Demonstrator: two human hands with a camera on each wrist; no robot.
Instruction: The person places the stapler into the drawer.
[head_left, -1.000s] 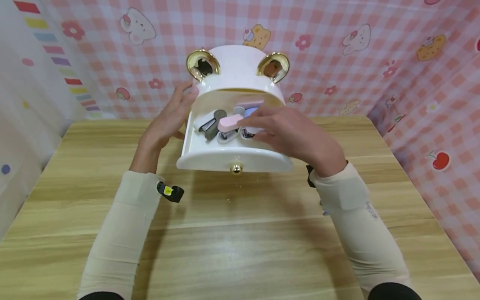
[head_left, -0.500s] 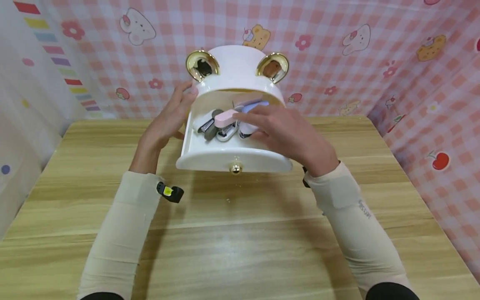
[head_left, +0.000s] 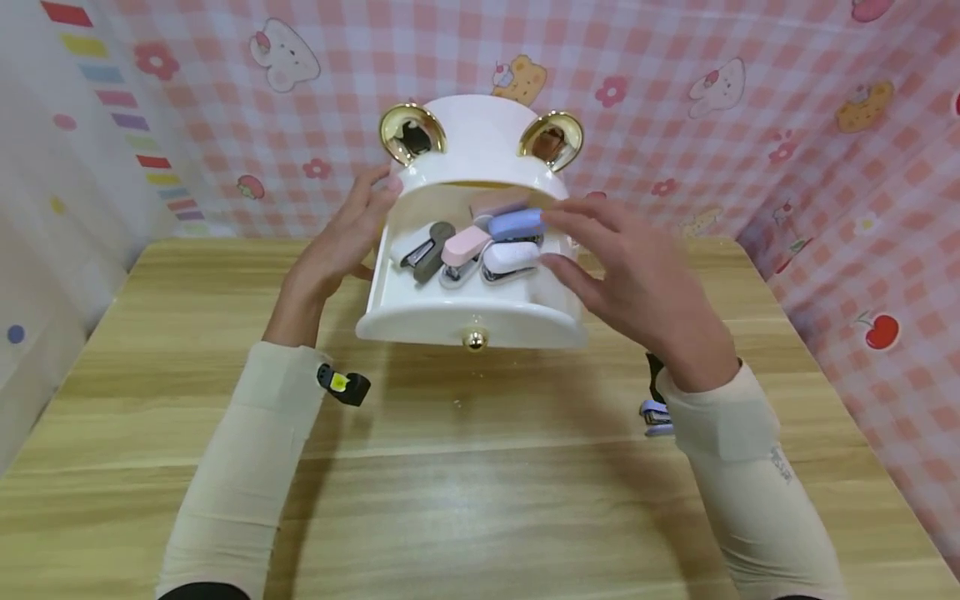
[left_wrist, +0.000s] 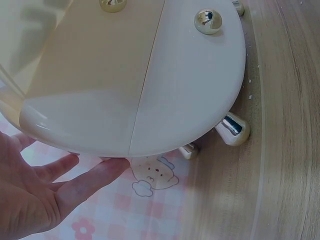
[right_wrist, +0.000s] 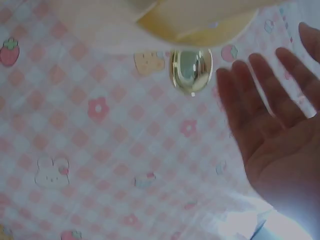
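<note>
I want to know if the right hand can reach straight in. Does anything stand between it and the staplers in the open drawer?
Nothing visible does. The right hand hovers open beside the white drawer, its fingertips close to the blue stapler and white stapler, with only air between.

Bright, even light falls from above, leaving soft shadows under the sleeves on the wooden surface (head_left: 480, 467) and glare on the gold ears (head_left: 408, 133). The head view bends straight lines near its edges. The right wrist view is washed out and blurred, perhaps from closeness; the right hand (right_wrist: 280, 135) there looks hazy.
</note>
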